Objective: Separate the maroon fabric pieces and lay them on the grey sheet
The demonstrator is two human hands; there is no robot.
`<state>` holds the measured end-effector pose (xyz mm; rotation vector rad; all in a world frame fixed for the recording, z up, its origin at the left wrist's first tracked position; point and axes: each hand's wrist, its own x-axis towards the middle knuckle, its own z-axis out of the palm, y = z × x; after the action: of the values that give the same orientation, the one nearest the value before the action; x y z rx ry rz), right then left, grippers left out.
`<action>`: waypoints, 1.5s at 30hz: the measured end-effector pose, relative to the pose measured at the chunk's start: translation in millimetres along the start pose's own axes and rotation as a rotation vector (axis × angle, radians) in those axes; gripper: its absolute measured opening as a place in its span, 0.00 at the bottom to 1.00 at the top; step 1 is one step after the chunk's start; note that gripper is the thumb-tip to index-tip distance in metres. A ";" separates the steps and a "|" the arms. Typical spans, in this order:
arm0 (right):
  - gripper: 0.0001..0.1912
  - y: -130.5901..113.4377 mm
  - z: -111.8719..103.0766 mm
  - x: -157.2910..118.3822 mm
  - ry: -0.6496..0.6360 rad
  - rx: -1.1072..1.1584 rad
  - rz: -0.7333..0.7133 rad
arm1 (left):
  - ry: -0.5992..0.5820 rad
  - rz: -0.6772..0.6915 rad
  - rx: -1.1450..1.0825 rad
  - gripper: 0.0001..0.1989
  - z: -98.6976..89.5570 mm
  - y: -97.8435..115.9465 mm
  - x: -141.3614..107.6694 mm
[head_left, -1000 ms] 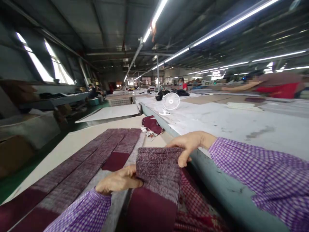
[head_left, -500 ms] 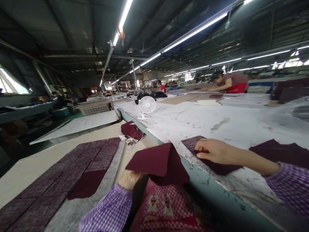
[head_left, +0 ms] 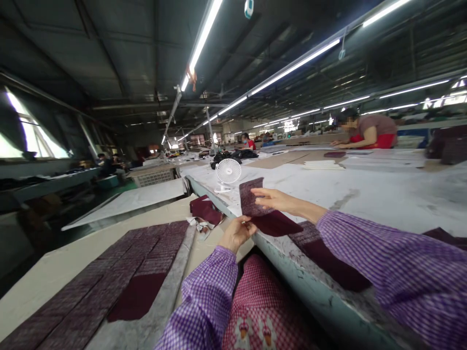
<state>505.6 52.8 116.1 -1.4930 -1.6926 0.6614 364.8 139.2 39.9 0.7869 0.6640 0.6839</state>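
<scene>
At the near table edge, my left hand (head_left: 237, 234) pinches the corner of a maroon fabric piece (head_left: 275, 223). Part of that piece stands raised, showing a mottled grey-maroon face (head_left: 251, 197); the rest lies plain side up. My right hand (head_left: 275, 200) has its fingers stretched out against the raised mottled part, thumb side partly hidden. Just right of it, partly under my right sleeve, another maroon piece (head_left: 337, 265) with a mottled end lies along the table edge.
Rows of overlapping mottled maroon pieces (head_left: 146, 253) cover the left board, beside crumpled maroon scraps (head_left: 206, 209). A small white fan (head_left: 228, 171) stands on the table (head_left: 310, 189). Further back, a person (head_left: 375, 131) leans over the table at right. White strips (head_left: 323, 165) lie midway.
My left hand has brought the maroon piece from above my lap onto the table edge. My right hand has left the piece on the right and moved left to the raised fabric.
</scene>
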 end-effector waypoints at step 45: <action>0.14 -5.7 -5.2 -108.4 -0.147 -1.214 0.269 | -0.061 0.958 1.277 0.07 -40.5 -30.4 -10.0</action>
<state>508.4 -54.9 101.2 -2.5491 -2.1437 -0.2639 337.6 132.1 -3.3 2.3862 0.6062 1.0615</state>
